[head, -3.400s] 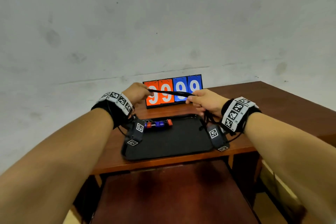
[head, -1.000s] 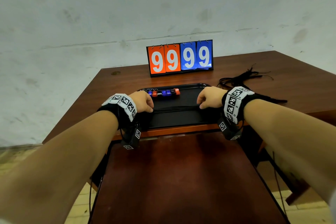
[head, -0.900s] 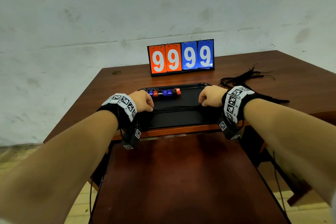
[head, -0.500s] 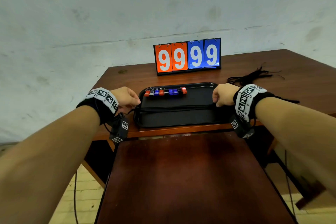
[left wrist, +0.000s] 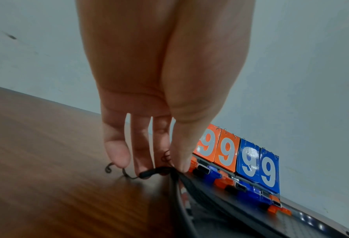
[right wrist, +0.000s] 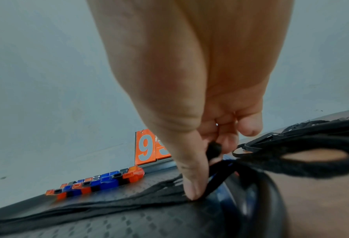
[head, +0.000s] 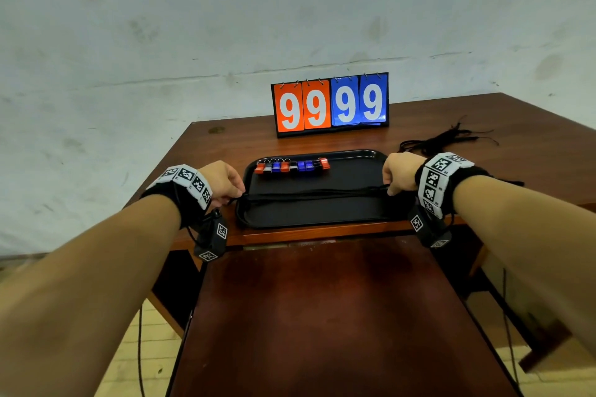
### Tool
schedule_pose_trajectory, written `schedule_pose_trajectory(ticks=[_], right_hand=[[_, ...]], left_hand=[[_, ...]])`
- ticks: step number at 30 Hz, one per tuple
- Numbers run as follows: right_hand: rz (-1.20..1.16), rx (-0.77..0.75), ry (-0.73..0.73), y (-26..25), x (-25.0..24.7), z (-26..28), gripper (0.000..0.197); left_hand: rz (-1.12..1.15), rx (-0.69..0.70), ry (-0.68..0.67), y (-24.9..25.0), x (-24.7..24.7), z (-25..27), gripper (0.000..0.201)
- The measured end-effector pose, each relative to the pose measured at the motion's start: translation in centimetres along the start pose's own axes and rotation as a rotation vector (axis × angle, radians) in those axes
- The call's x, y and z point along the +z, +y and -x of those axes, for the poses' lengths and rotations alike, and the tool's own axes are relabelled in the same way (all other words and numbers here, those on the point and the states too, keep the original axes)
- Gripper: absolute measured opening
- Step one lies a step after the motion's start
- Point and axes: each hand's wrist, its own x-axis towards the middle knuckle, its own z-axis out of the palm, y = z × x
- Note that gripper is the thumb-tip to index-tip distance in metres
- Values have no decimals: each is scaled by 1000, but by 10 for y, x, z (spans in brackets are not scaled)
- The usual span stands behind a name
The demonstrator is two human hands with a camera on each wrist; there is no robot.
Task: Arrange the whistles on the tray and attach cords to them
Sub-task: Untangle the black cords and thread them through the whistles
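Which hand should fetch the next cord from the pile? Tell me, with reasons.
Right. The right hand is at the tray's right edge, nearer the cord pile; the left hand is across the tray.

- The black tray (head: 309,216) has bare floor at its near half, toward 6 o'clock, below the stretched cord (head: 316,194).
- That cord spans the tray from 9 to 3 o'clock, barring a low pass across the middle.
- The row of whistles (head: 292,166) fills the far-left strip at 11 o'clock; the far-right corner at 1 o'clock is bare.
- The left hand (head: 222,182) blocks the tray's 9 o'clock rim, the right hand (head: 400,172) its 3 o'clock rim.
- The scoreboard (head: 330,105) stands upright beyond at 12 o'clock.
- A pile of cords (head: 445,138) lies on the table (head: 219,151) at 2 o'clock.
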Motion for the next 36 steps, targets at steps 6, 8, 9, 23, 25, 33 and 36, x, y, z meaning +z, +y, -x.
schedule_pose_trajectory(ticks=[6,8,9,23,25,33,36], right_hand=[[-153,14,63,14,-2,3,21],[-218,25,77,21,-2,3,17],[-248,32,90,24,-1,3,15],[-429,118,138,38,6,7,21],[-363,109,119,37,5,9,17],[-253,-44,146,26,6,8,26],[-172,-81,107,19,8,7,28]], left_hand=[[61,-23,56,0,4,-2,11],[73,-37,70,0,5,-3,12],[82,-40,73,1,5,-3,14],[91,-91,94,1,7,0,14],[76,-87,88,3,7,2,15],[60,-59,52,13,6,6,12],[-9,-32,9,12,7,4,13]])
